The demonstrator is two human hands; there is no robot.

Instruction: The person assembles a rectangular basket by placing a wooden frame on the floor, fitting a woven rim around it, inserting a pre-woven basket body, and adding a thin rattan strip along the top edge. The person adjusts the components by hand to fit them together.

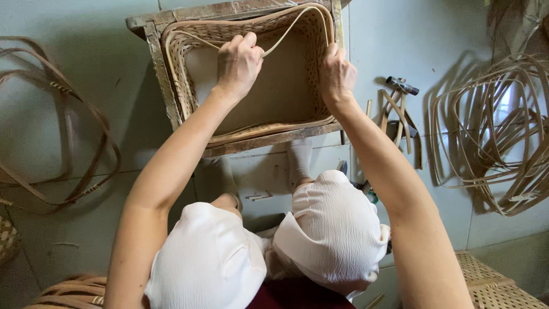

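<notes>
Bending a thin cane strip [289,28] along the rim of a woven basket [197,34], a seated person works over a low wooden bench [269,140] on a tiled floor. The left hand [237,63] is closed around the strip at the basket's near-left rim, while the right hand [337,71] is clamped on the right-hand wall, pinning the strip where it curves down inside. Judging by the loose arc between the hands, the rim binding appears partly seated; pressing it flush would seem to call for steady tension from both hands and a firm hold on the basket. Just beyond the right hand, a hammer [402,86] and short cane offcuts [394,114] lie on the floor, with a tangle of loose cane hoops [497,126] farther right. More bent strips [68,120] sprawl well left of the left hand. Nothing lies between the hands and the rim.
</notes>
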